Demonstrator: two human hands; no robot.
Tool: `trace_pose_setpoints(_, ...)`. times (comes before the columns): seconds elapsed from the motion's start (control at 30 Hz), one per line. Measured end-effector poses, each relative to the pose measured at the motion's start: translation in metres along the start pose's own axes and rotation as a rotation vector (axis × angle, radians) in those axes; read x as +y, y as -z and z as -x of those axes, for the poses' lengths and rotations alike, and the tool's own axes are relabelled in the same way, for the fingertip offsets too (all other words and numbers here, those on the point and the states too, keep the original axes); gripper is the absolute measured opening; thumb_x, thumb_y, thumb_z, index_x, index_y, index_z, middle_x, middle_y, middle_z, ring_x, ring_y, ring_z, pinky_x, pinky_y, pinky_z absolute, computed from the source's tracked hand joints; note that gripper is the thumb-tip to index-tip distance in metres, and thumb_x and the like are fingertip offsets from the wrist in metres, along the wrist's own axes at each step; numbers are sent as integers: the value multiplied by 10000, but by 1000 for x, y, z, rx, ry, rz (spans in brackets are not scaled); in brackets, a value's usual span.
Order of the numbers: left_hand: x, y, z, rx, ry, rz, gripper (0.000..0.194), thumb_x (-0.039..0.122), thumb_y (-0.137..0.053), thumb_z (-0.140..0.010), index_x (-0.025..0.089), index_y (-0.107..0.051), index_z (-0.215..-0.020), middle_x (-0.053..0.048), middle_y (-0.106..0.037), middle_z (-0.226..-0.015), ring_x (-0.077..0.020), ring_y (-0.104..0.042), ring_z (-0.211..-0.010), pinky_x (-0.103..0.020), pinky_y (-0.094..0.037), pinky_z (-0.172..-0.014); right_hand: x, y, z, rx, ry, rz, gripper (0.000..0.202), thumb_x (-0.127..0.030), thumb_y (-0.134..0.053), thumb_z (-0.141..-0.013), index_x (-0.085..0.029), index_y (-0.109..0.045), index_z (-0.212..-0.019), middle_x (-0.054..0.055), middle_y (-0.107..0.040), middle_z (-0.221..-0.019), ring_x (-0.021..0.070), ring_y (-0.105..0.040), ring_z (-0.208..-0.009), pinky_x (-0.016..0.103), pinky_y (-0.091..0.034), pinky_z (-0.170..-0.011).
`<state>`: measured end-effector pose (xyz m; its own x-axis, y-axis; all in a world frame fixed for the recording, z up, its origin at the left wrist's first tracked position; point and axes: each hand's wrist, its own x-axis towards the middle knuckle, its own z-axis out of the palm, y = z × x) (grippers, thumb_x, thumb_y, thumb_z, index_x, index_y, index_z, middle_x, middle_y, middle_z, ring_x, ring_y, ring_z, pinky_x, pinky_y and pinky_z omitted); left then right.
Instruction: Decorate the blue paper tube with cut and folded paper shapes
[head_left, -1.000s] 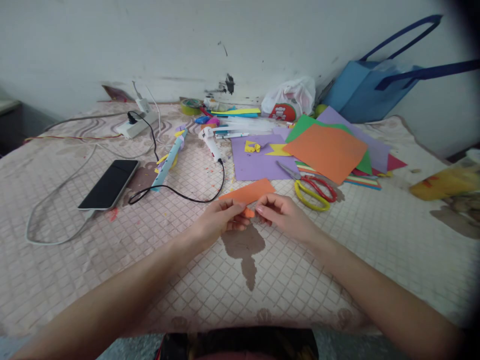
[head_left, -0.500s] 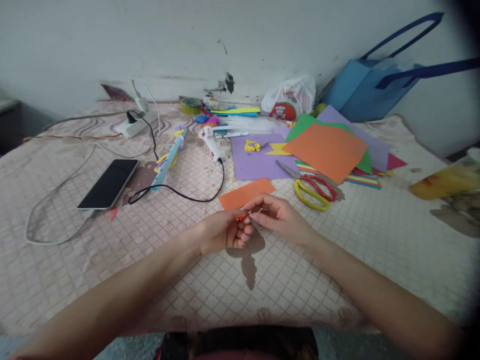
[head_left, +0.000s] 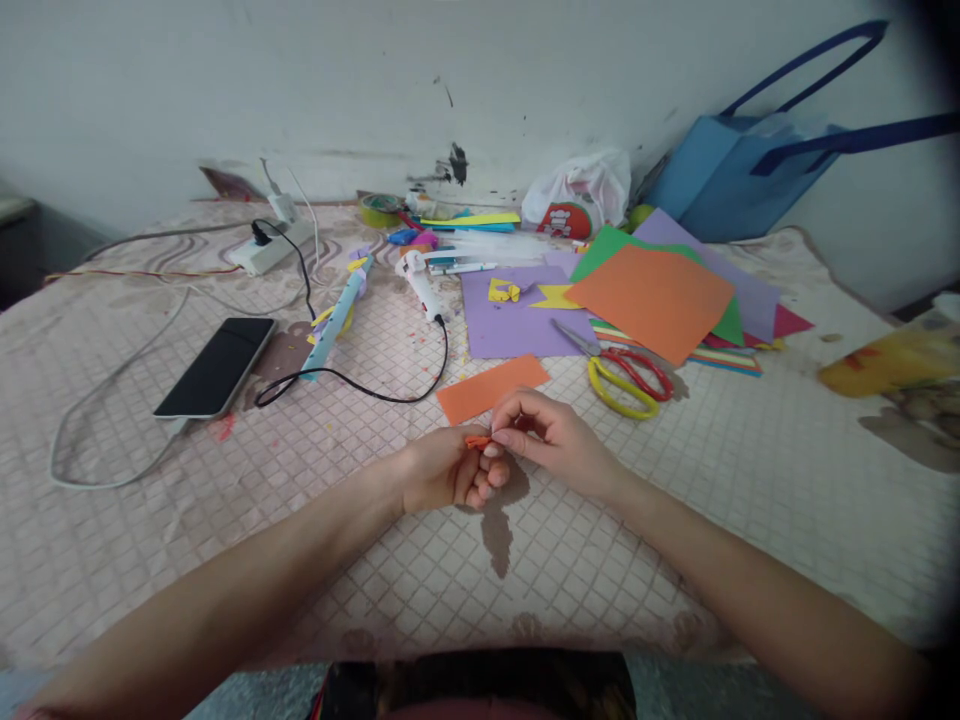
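Note:
Between the thumb and fingers of my left hand (head_left: pixel 452 470) is a small folded piece of orange paper (head_left: pixel 477 441). My right hand (head_left: pixel 551 440) pinches at the right end of that piece, thumb against fingertips; its fingers partly hide the contact. Just beyond both hands a flat orange paper strip (head_left: pixel 491 389) lies on the patterned tablecloth (head_left: pixel 600 580). Scissors (head_left: pixel 622 378) with one red and one yellow handle rest to the right of it, blades pointing up and left.
A white glue gun (head_left: pixel 420 285) with a black cord lies behind. On the left are a phone (head_left: pixel 217 368), a power strip (head_left: pixel 270 250) and a light-blue decorated paper strip (head_left: pixel 337 318). Coloured sheets (head_left: pixel 652 300) are piled at right, near a blue bag (head_left: pixel 735 180).
My left hand has tilted slightly, and more of the orange piece shows. The right fingers have curled in closer on its end. Everything else stays in place.

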<state>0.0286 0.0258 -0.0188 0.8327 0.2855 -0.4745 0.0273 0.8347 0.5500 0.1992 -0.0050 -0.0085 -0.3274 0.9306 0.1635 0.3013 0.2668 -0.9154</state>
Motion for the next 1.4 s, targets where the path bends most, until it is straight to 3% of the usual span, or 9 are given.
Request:
trace_pose_setpoints(0.2,0,1,0,-4,-10,-25,192,230,-392,-839,185,-381,-653,13,-530,-521,-81,-477,-398,-172,-342,-405,2,0,1,-24,12,37,57,-214,-534,-866,-207,-540,-810,6,-568,-843,137,-543,-785,285,-439,-704)
trace_pose_setpoints(0.37,2,-2,0,33,19,-20,214,224,-363,-855,172,-430,-659,8,-526,-521,-75,-490,-405,-163,-347,-405,0,-2,0,-24,-79,-66,58,-236,-530,-865,-199,-526,-820,2,-555,-817,131,-543,-741,283,-437,-677)
trace_pose_setpoints(0.53,3,0,0,64,21,-45,283,331,-396,-895,149,-516,-715,1,-555,-545,-68,-518,-432,-157,-382,-436,2,0,-1,-25,-179,-235,115,-285,-550,-856,-192,-514,-800,-19,-535,-747,110,-514,-665,266,-413,-633)
trace_pose_setpoints(0.7,5,8,0,218,-167,-192,285,383,-475,-879,129,-586,-815,-47,-638,-662,-109,-596,-544,-217,-466,-530,12,9,-2,-39,-282,-299,176,-346,-585,-834,-182,-537,-792,-15,-550,-725,101,-480,-621,251,-367,-564)
trace_pose_setpoints(0.8,8,8,2,342,-321,-236,309,405,-511,-866,113,-604,-831,-59,-640,-741,-112,-604,-605,-225,-476,-559,14,13,-3,-82,-324,-360,167,-325,-603,-811,-177,-533,-773,-25,-536,-680,95,-491,-598,242,-370,-547)
trace_pose_setpoints(0.87,9,5,3,365,-379,-281,293,397,-540,-853,111,-605,-839,-56,-636,-766,-108,-598,-621,-224,-474,-570,13,13,-3,-96,-346,-388,154,-301,-613,-791,-174,-532,-757,-30,-532,-658,88,-488,-579,234,-367,-534)
trace_pose_setpoints(1.03,8,2,5,396,-417,-415,205,327,-636,-795,132,-576,-811,-26,-631,-717,-90,-578,-611,-216,-453,-601,11,14,-3,-70,-382,-398,165,-312,-617,-787,-171,-535,-762,-20,-550,-687,87,-502,-595,232,-383,-545)
trace_pose_setpoints(1.2,7,2,5,439,-459,-414,172,294,-630,-786,139,-557,-784,-10,-618,-711,-86,-573,-615,-213,-444,-597,10,13,-2,-28,-335,-415,225,-391,-570,-846,-176,-525,-799,-23,-543,-714,83,-504,-596,232,-397,-550)
trace_pose_setpoints(1.4,6,-3,5,445,-471,-418,193,305,-645,-777,134,-556,-772,-7,-619,-672,-81,-566,-572,-211,-456,-583,11,10,-2,-56,-304,-333,237,-392,-635,-807,-173,-553,-847,-23,-552,-714,80,-488,-577,220,-377,-518)
